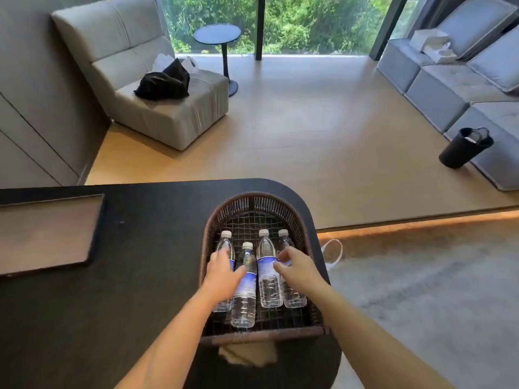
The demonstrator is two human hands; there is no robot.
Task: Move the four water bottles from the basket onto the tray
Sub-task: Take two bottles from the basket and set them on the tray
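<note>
Several clear water bottles with white caps and blue labels lie side by side in a brown wicker basket at the right end of a black table. My left hand is curled over the leftmost bottle, its thumb reaching toward the second bottle. My right hand wraps the rightmost bottle, with the thumb against the third bottle. All the bottles rest on the basket floor. A flat brown tray with a dark rim lies on the table at the far left, nothing on it.
A beige cloth pokes out under the basket's near edge. Beyond the table stand a grey armchair with a black bag, a round side table, a grey sofa and a black bin on the wooden floor.
</note>
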